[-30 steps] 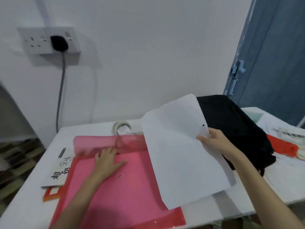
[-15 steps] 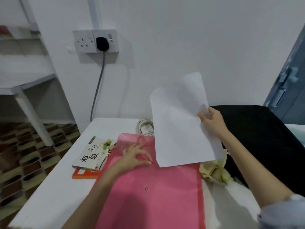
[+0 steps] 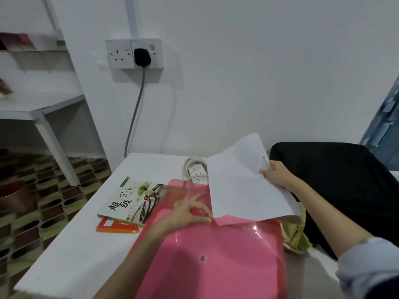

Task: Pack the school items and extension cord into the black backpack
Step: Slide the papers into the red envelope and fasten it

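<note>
nothing is packed yet: white paper [image 3: 248, 182] is pinched by the right hand [image 3: 275, 173] and fed into the pink folder [image 3: 216, 255], whose mouth is pinched open by the left hand [image 3: 187, 212]; the books [image 3: 131, 201], extension cord [image 3: 195, 171] and black backpack [image 3: 336, 180] lie untouched.

White paper [image 3: 241, 186] entering pink folder [image 3: 216, 255].

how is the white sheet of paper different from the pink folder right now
The white sheet of paper is opaque and plain; the pink folder is glossy, see-through plastic with a snap button. The paper is held up at a tilt, pinched by the right hand; the folder lies on the white table with the left hand at its opening. The folder covers more area than the paper. Both are flat, and the paper's lower edge meets the folder's mouth.
</note>
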`<state>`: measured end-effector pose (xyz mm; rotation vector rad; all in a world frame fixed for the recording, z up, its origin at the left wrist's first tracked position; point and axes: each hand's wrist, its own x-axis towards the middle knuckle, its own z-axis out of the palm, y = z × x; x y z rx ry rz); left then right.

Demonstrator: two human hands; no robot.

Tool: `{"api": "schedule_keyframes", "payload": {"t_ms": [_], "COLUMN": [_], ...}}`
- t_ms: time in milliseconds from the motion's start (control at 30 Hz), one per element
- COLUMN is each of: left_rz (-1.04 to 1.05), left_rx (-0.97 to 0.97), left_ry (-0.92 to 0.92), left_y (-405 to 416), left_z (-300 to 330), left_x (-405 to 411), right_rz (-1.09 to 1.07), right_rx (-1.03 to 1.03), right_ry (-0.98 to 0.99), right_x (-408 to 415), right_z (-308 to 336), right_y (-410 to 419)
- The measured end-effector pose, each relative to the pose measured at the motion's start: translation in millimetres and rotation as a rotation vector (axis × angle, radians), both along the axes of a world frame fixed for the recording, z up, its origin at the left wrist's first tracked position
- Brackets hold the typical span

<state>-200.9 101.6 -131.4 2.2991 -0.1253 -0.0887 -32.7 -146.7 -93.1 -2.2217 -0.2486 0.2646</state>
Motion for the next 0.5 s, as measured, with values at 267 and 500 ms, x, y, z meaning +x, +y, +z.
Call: {"api": "schedule_keyframes", "payload": {"t_ms": [267, 500], "left_rz": [0.031, -0.114], "left_rx": [0.024, -0.052], "left_ry": [-0.128, -0.178], "left_y": [0, -7], "left_z": [-13, -5], "left_x": [7, 11], "right_rz": [-0.121, 0.115], "right_rx": [-0.016, -0.072], "right_ry": [-0.16, -0.034], "right_x": [1, -9], "right_z": [-23, -19], "right_y": [-8, -6]}}
